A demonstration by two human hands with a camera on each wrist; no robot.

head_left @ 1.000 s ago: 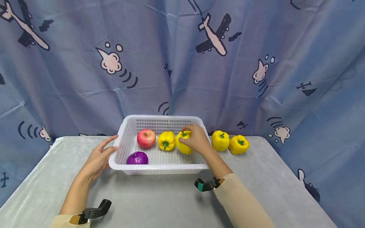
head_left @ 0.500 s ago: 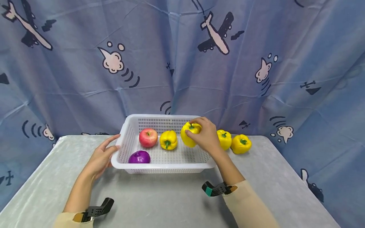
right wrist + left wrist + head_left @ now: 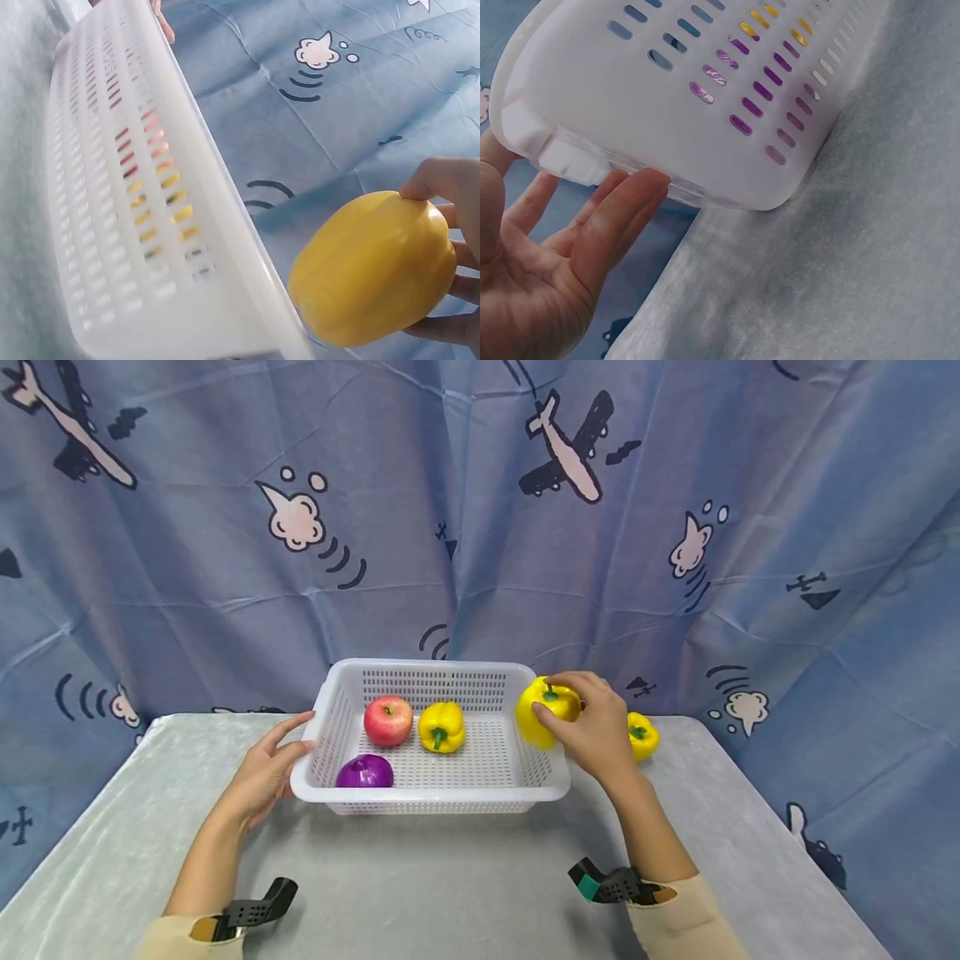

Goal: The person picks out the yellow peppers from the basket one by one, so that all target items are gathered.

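My right hand [image 3: 598,727] grips a yellow bell pepper [image 3: 538,718] by its stem end, raised at the right rim of a white plastic basket [image 3: 431,794]. In the right wrist view the held bell pepper [image 3: 371,270] hangs beside the basket wall [image 3: 217,315], its smooth bottom towards the rim. My left hand [image 3: 258,777] rests its fairly straight fingers against the basket's left end; the left wrist view shows the fingertips touching under the rim. Inside the basket lie a red apple [image 3: 388,721], another yellow bell pepper [image 3: 442,727] and a purple onion [image 3: 365,772].
Another yellow bell pepper [image 3: 642,737] stands on the table right of the basket, partly behind my right hand. A grey-white cloth covers the table [image 3: 420,885]. A blue patterned curtain [image 3: 480,568] hangs directly behind it.
My right hand has lifted the yellow bell pepper from the basket and carried it right to the rim, now covering one of the peppers outside. My left hand has stayed at the basket's left end.
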